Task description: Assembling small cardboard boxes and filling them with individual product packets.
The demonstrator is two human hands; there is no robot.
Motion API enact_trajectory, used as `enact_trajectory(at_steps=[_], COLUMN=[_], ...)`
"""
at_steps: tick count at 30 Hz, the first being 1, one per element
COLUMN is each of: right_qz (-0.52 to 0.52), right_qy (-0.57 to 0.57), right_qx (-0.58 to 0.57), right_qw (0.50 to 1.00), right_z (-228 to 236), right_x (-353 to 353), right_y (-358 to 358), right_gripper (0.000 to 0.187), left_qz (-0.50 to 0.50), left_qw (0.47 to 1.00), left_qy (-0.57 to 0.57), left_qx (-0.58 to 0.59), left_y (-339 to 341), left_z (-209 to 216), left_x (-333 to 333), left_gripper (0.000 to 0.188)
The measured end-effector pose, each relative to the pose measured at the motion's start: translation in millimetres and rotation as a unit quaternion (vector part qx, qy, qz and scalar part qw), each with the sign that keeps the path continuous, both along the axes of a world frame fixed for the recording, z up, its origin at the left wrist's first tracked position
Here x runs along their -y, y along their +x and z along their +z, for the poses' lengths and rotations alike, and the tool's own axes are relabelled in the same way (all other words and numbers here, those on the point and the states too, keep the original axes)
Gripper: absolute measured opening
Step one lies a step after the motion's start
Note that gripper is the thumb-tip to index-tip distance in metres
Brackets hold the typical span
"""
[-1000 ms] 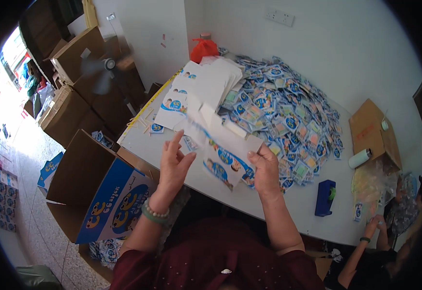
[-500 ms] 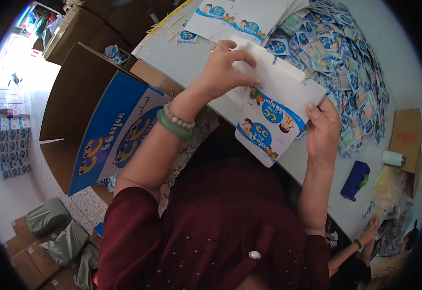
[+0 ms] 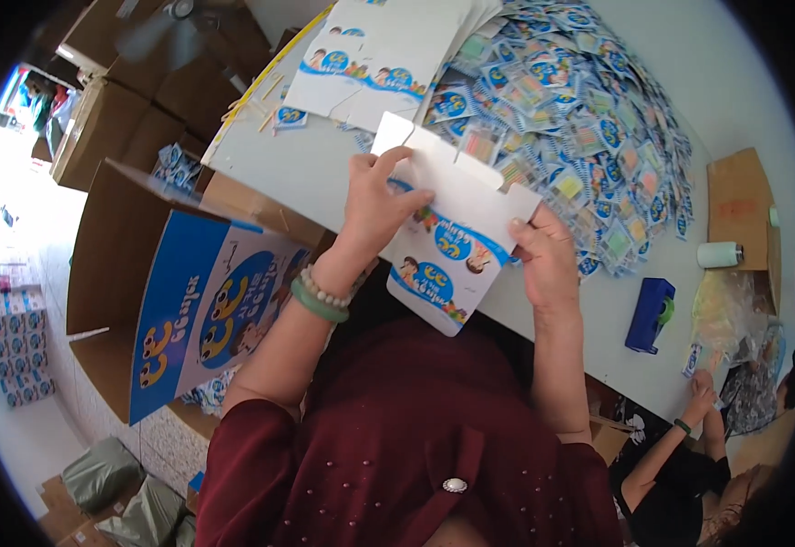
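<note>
One white cardboard carton with blue oval prints and cut flaps (image 3: 466,205) is at the middle of the frame, tilted, its upper edge overlapping the view of the table and its lower end in front of the person's dark red top (image 3: 370,410). The bare right hand (image 3: 548,260) has its thumb on the carton's right edge and its fingers curled behind, closed on the card. The bare left hand (image 3: 374,201) is at the carton's left edge, thumb and forefinger parted in a curve against it; I cannot tell whether they pinch it. A pale beaded bracelet (image 3: 331,296) and a green bangle (image 3: 317,305) circle the left wrist. At the top centre, flat white cardboard sheets with blue prints (image 3: 388,46) lie stacked on the white table (image 3: 589,351), just beside a broad heap of small clear-and-blue packets (image 3: 589,137) that fills the upper right. A dark blue tape dispenser (image 3: 648,314) sits right of centre. At the lower right, a co-worker's hands (image 3: 702,401) are close together. A large open brown cardboard box with a blue printed panel (image 3: 165,314) stands at the left.
</note>
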State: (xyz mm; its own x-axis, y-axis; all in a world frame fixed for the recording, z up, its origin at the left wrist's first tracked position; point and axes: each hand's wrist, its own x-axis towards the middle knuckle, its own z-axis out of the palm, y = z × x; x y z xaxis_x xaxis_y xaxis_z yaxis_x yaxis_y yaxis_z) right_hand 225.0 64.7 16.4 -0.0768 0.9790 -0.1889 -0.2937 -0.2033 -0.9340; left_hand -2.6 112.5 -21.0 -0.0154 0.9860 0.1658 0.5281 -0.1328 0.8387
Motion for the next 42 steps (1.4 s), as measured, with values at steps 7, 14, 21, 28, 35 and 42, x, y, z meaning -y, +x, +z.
enact_trajectory(at_steps=[7, 14, 21, 28, 35, 42], right_qz=[0.016, 0.034, 0.032, 0.126, 0.112, -0.007], right_qy=[0.028, 0.048, 0.107, 0.162, 0.11, 0.276], right_qx=[0.048, 0.048, 0.035, -0.011, 0.345, 0.132], right_qw=[0.998, 0.997, 0.993, 0.979, 0.926, 0.952], right_z=[3.8, 5.3, 4.6, 18.8, 10.3, 54.0], right_x=[6.1, 9.0, 10.9, 29.3, 16.2, 3.2], right_y=[5.0, 13.3, 12.4, 5.2, 1.8, -11.9], right_gripper=[0.03, 0.03, 0.038, 0.052, 0.044, 0.031], left_qz=[-0.058, -0.081, -0.067, -0.055, -0.12, -0.206], left_qw=[0.997, 0.992, 0.991, 0.97, 0.954, 0.915], left_qy=[0.013, -0.092, -0.097, -0.052, 0.027, 0.034], left_qx=[-0.051, 0.009, 0.061, 0.229, 0.274, 0.347], left_y=[10.5, 10.7, -2.8, 1.0, -13.1, -31.1], left_z=[3.9, 9.8, 10.3, 30.3, 77.3, 109.2], left_x=[-5.9, -13.3, -4.1, 13.9, 36.7, 51.4], left_gripper=[0.034, 0.024, 0.025, 0.023, 0.025, 0.012])
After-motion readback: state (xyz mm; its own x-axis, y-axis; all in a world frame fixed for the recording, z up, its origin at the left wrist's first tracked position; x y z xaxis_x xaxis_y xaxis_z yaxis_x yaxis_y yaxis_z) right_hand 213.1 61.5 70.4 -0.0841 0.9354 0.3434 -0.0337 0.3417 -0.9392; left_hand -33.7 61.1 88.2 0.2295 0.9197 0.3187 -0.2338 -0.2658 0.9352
